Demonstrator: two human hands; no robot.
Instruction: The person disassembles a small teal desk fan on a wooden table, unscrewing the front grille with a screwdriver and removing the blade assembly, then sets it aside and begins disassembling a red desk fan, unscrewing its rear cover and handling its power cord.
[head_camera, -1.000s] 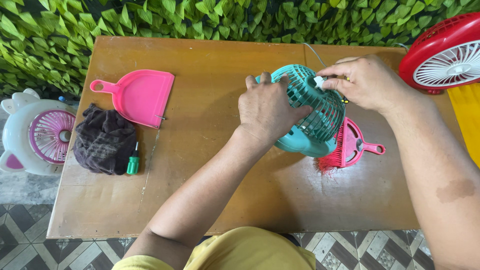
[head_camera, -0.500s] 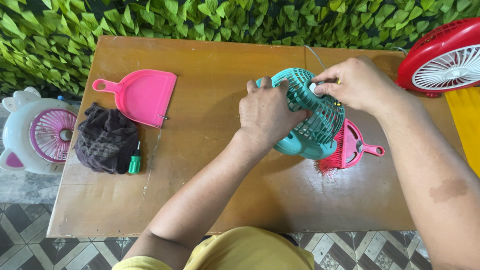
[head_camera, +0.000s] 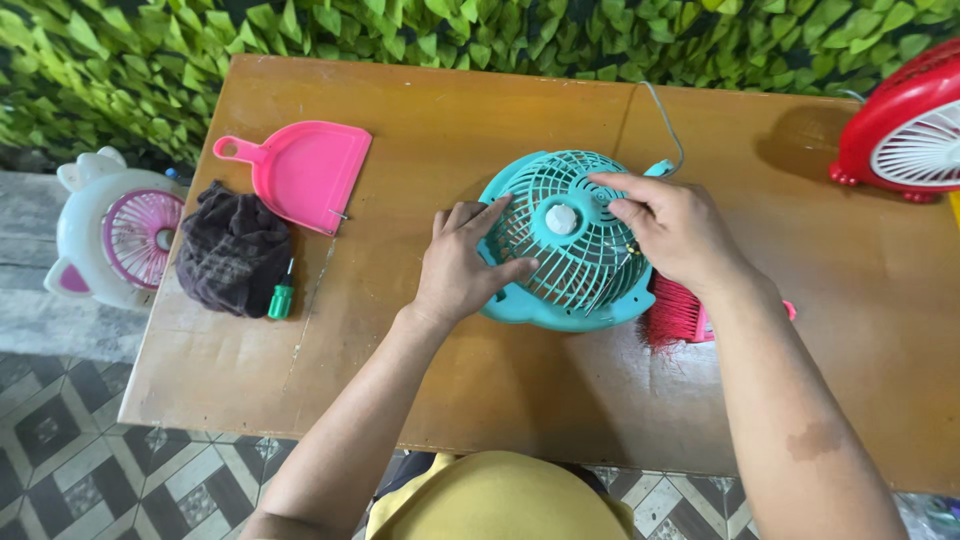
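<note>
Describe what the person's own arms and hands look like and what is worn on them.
Both forearms are bare to the bottom of the frame: no sleeves, gloves, watch or rings show. The left hand and right hand are uncovered. The right forearm bears a darker irregular patch. A yellow garment covers the torso below.

Packages, labels, signs, screens: none visible in this view. No box, wrapper, sticker, printed sign or display shows anywhere on the table or around it.
</note>
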